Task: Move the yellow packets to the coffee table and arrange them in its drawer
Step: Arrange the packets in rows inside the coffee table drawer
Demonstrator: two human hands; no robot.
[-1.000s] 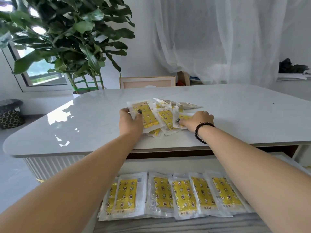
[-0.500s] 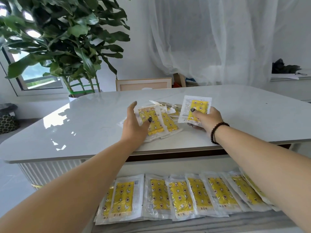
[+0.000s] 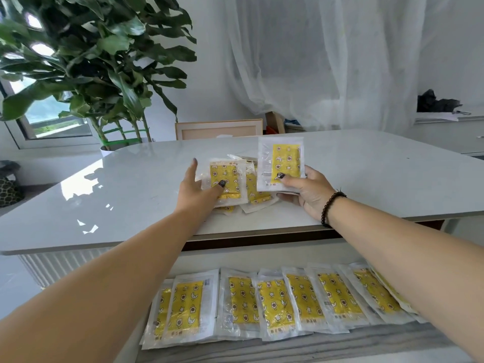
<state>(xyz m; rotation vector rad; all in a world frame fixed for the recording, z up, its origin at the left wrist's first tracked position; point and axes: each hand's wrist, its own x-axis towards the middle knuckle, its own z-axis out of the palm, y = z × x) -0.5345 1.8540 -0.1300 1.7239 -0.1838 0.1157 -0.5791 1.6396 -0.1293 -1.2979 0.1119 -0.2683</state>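
**Listener:** What is in front of you, biggest thing first?

**Operator:** I see a broad pale worktop [image 3: 366, 179], the coffee table's top, filling the middle of the view. I will place everything from it. Under its near edge the drawer [image 3: 288, 347] stands pulled out toward me.

**Listener:** How much of the job looks done?

**Operator:** More than half, I judge. A row of packets [image 3: 275, 302] lies in the drawer, side by side and overlapping, yellow faces up, spanning nearly its whole width. A small loose pile [image 3: 255, 191] waits on the worktop, near its front edge and around the middle.

**Listener:** And the hands?

**Operator:** Both are over that pile. My right hand [image 3: 306, 191] pinches one raised packet [image 3: 281, 163] upright, thumb on its front, lifted clear of the worktop. My left hand [image 3: 199, 189] holds a second packet [image 3: 226, 183], thumb pressed on its face, the other fingers straight behind it. I cannot tell whether it is fully off the pile.

**Listener:** Any room to move?

**Operator:** Plenty. The worktop is bare on either side of the pile. Its front edge overhangs the drawer's back, so packets must come forward over it, then down. The drawer's row looks crowded; I would expect later packets to overlap or start a second layer.
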